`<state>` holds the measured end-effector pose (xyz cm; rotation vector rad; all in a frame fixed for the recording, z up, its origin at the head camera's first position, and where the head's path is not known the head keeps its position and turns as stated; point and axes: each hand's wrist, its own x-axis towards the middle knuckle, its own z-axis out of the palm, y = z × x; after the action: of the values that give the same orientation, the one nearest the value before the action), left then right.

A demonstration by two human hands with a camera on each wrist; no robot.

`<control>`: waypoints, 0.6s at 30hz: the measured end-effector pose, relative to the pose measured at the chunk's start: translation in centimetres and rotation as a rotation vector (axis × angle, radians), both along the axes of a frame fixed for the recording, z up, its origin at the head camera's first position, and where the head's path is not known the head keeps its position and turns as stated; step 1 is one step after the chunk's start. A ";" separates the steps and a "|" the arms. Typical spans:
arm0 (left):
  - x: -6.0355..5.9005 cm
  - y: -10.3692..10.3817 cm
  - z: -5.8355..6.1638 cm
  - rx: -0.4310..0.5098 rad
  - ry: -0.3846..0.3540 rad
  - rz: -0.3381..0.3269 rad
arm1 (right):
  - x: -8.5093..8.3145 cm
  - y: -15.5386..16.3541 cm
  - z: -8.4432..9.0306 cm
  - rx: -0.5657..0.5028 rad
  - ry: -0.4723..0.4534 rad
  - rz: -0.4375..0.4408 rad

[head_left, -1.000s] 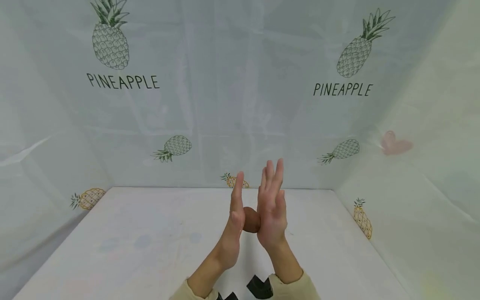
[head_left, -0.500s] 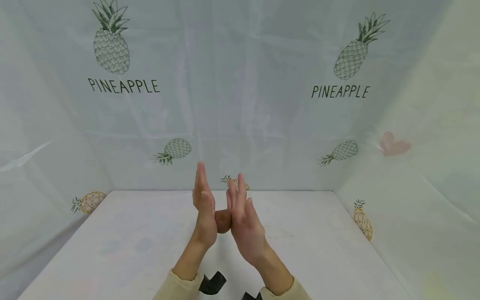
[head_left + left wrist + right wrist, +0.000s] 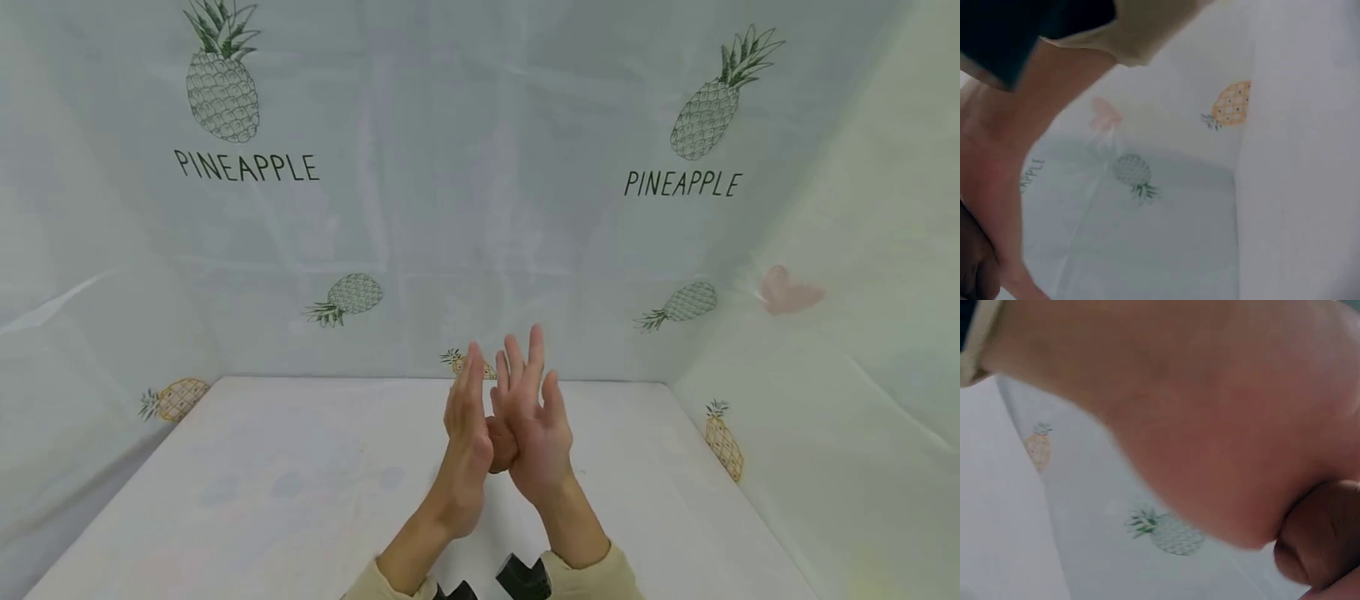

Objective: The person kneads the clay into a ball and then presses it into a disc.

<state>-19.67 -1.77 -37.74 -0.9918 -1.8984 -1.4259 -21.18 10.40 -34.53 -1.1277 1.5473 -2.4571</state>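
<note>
The brown ball (image 3: pixel 501 443) sits pressed between my palms, left hand (image 3: pixel 467 433) and right hand (image 3: pixel 534 425) both flat, fingers straight and pointing up, above the white table (image 3: pixel 262 483); pineapple-print sheets (image 3: pixel 450 167) hang beyond my fingertips.

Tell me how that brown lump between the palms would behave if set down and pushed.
The brown lump looks rounded, so it would probably roll rather than slide. Pressed between the flat left hand and right hand, it seems soft like clay and may dent. It looks small enough to be light.
</note>
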 end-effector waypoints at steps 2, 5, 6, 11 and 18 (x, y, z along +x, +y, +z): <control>0.1 -0.4 0.3 0.010 0.052 0.034 | -0.1 -0.7 -0.5 0.038 -0.029 0.011; -0.2 -1.5 0.8 0.062 0.066 0.076 | 0.0 -2.0 -1.2 0.108 -0.073 0.012; -0.3 -1.9 0.8 0.087 0.046 0.085 | 0.1 -2.4 -1.4 0.135 -0.083 0.014; -1.5 -3.8 1.2 0.195 -0.098 0.140 | 1.0 -3.4 -1.6 0.215 -0.083 0.022; -2.5 -4.3 0.7 0.156 -0.109 0.224 | 2.3 -3.4 -0.5 0.154 0.018 0.052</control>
<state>-22.22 -6.09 -37.04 -0.6190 -1.8745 -1.4936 -18.90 7.04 -35.01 -1.1511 1.6575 -2.2565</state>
